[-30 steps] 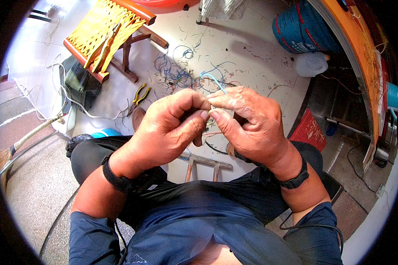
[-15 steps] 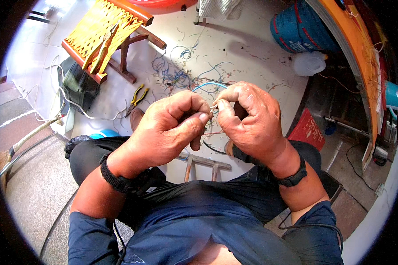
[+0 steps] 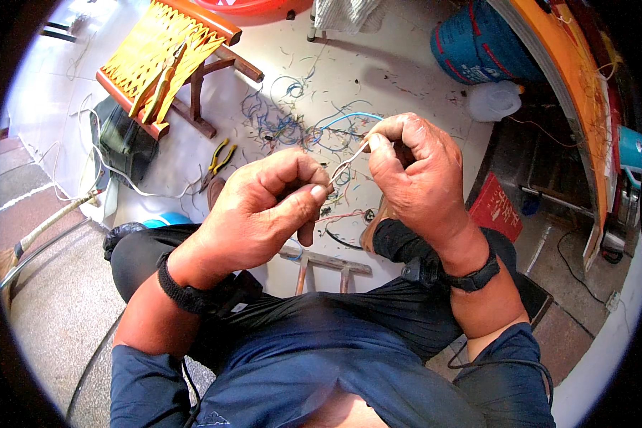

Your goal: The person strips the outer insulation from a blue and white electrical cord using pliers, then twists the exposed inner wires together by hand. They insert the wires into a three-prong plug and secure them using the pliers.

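Note:
Between my hands runs a pale wire that looks twisted, stretched at a slant above my lap. Thumb and fingers of my left hand pinch its lower end. My right hand is closed on the upper end, thumb against forefinger. A blue wire arcs behind, close to my right fingertips; whether it joins the held wire I cannot tell. The wire ends inside my fingers are hidden.
Wire scraps litter the pale floor ahead. Yellow-handled pliers lie left of them. A folding stool with a yellow woven seat bears another pair of pliers. At right stand a blue bucket and a white plastic jug.
My hands have drawn apart. The right one moved up and to the right, the left slightly down and left, and a length of pale wire now shows between them.

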The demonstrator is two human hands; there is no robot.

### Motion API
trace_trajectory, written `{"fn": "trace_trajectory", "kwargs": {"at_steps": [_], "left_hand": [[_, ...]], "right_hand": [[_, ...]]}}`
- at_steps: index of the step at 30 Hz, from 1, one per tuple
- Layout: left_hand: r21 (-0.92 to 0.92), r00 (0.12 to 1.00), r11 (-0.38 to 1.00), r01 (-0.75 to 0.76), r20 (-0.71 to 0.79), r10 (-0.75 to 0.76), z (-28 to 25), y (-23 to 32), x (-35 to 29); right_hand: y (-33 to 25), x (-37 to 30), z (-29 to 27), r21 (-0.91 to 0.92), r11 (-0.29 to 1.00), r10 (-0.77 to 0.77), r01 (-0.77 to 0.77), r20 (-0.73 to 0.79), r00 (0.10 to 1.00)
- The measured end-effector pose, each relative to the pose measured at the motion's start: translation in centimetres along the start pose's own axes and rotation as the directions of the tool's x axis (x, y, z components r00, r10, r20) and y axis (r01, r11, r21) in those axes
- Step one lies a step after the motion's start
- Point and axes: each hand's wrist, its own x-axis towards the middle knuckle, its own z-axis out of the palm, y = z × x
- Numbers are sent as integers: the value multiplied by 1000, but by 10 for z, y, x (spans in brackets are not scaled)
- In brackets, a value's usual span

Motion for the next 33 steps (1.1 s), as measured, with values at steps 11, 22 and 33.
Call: {"fn": "trace_trajectory", "kwargs": {"at_steps": [11, 22, 33], "left_hand": [[-7, 1000, 1000, 25, 5, -25, -4, -3, -3], [3, 999, 999, 47, 27, -47, -12, -3, -6], [111, 996, 990, 90, -7, -89, -27, -1, -13]], "right_hand": [[24, 15, -21, -99, 995, 8, -20, -125, 992], [48, 20, -49, -80, 983, 137, -165, -276, 951], [66, 18, -78, -138, 950, 219, -279, -343, 913]]}}
